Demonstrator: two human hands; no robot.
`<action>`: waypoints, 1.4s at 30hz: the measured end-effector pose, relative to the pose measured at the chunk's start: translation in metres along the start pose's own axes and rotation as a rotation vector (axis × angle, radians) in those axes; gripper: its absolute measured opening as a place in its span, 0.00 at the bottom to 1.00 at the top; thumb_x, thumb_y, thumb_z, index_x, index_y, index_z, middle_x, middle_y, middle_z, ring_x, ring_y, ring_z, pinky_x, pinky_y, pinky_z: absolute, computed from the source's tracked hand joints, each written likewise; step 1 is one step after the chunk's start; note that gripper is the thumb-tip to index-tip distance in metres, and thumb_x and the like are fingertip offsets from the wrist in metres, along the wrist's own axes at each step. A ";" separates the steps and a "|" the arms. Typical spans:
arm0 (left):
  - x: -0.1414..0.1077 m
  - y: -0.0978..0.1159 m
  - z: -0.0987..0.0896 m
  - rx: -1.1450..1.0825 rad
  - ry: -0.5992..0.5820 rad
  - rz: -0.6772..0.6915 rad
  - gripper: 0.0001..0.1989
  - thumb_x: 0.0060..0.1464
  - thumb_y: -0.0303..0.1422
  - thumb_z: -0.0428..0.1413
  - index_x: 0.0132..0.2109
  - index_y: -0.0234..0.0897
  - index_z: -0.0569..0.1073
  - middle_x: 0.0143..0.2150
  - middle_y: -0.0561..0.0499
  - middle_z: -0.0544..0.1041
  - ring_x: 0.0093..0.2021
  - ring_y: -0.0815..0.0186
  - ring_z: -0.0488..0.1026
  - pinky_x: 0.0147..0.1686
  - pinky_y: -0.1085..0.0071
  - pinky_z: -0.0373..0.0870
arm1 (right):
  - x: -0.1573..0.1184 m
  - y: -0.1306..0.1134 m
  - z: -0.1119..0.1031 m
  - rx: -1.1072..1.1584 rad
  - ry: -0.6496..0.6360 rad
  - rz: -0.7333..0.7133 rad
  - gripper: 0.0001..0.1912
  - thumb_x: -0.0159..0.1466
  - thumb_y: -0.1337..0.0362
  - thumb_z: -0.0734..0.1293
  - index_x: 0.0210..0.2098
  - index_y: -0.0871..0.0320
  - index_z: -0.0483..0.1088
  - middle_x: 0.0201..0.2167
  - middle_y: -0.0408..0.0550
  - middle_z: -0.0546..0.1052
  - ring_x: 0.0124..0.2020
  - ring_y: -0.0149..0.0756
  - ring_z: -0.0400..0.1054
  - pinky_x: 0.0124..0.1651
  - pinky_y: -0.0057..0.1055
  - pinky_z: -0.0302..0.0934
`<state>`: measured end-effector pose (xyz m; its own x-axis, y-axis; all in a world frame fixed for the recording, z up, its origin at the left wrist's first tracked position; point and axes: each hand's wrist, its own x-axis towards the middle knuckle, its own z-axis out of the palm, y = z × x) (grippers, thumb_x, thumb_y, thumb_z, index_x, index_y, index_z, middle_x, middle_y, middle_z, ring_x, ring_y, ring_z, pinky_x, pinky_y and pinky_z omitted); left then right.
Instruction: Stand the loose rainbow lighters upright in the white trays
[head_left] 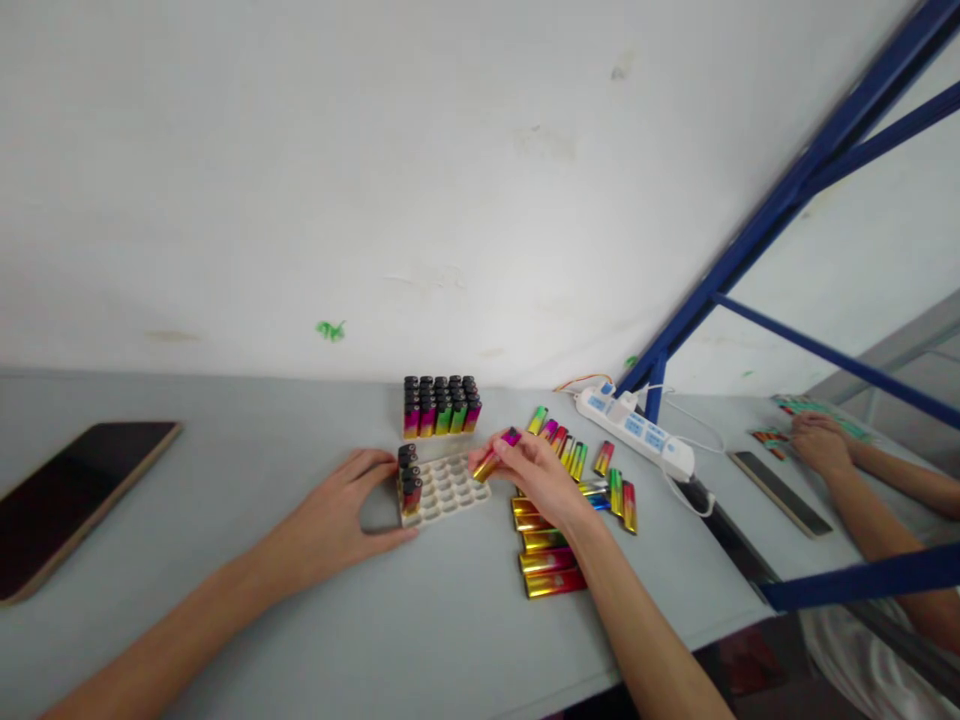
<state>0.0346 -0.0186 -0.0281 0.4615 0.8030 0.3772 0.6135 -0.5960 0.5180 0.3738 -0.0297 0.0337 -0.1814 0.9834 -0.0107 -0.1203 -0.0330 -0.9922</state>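
Note:
A pale tray (pixel 448 487) with rows of round-cornered slots lies on the grey table. Several black-topped lighters (pixel 411 480) stand upright along its left edge. My left hand (pixel 337 510) is spread around that left end, fingers apart, its fingertips by the tray and nothing held. Above the tray's right side, my right hand (pixel 529 470) holds a pink and gold lighter (pixel 495 457) at a tilt between thumb and fingers. Behind the tray stands a full block of black-topped lighters (pixel 442 407). Many shiny coloured lighters (pixel 551 560) lie loose around and beyond my right hand.
A dark phone (pixel 79 490) lies at the left. A white power strip (pixel 636 430) with cables is at the right, beside a blue metal frame (pixel 750 225). Past the frame, another person's hands (pixel 821 440) rest near small items and a dark flat object (pixel 780 492).

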 end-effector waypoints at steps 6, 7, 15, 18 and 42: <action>0.001 0.008 -0.005 -0.002 -0.021 -0.007 0.33 0.66 0.62 0.76 0.64 0.43 0.92 0.69 0.36 0.93 0.69 0.35 0.92 0.75 0.40 0.91 | 0.000 0.001 -0.001 -0.020 0.022 -0.053 0.40 0.64 0.20 0.87 0.43 0.51 0.84 0.31 0.39 0.74 0.33 0.38 0.70 0.39 0.35 0.70; 0.001 0.009 -0.006 -0.002 -0.026 -0.009 0.32 0.66 0.61 0.76 0.64 0.42 0.92 0.69 0.36 0.93 0.69 0.35 0.91 0.76 0.40 0.90 | 0.000 0.002 -0.001 -0.015 0.015 -0.038 0.40 0.64 0.20 0.86 0.44 0.51 0.83 0.30 0.37 0.70 0.31 0.35 0.66 0.36 0.33 0.65; 0.002 0.007 -0.006 -0.002 -0.025 -0.019 0.36 0.64 0.66 0.76 0.62 0.43 0.92 0.69 0.36 0.93 0.69 0.33 0.91 0.77 0.39 0.89 | 0.005 0.011 0.001 -0.233 0.147 0.005 0.44 0.66 0.15 0.79 0.30 0.47 0.66 0.24 0.33 0.56 0.27 0.33 0.48 0.29 0.33 0.44; 0.002 0.004 -0.006 0.008 -0.027 -0.021 0.37 0.65 0.70 0.74 0.61 0.43 0.92 0.69 0.36 0.93 0.69 0.34 0.91 0.78 0.40 0.89 | 0.006 0.014 0.001 -0.405 0.233 -0.073 0.42 0.71 0.20 0.74 0.24 0.46 0.59 0.22 0.37 0.58 0.29 0.35 0.52 0.32 0.36 0.46; 0.001 0.009 -0.003 -0.039 -0.009 0.004 0.31 0.62 0.56 0.84 0.63 0.44 0.91 0.67 0.38 0.92 0.68 0.36 0.91 0.77 0.41 0.89 | -0.012 0.013 0.033 -0.808 -0.172 -0.418 0.32 0.90 0.40 0.73 0.34 0.49 0.69 0.30 0.42 0.78 0.32 0.39 0.73 0.41 0.34 0.65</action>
<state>0.0388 -0.0231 -0.0203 0.4696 0.8005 0.3723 0.5862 -0.5981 0.5465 0.3426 -0.0478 0.0251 -0.4272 0.8448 0.3222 0.4968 0.5170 -0.6971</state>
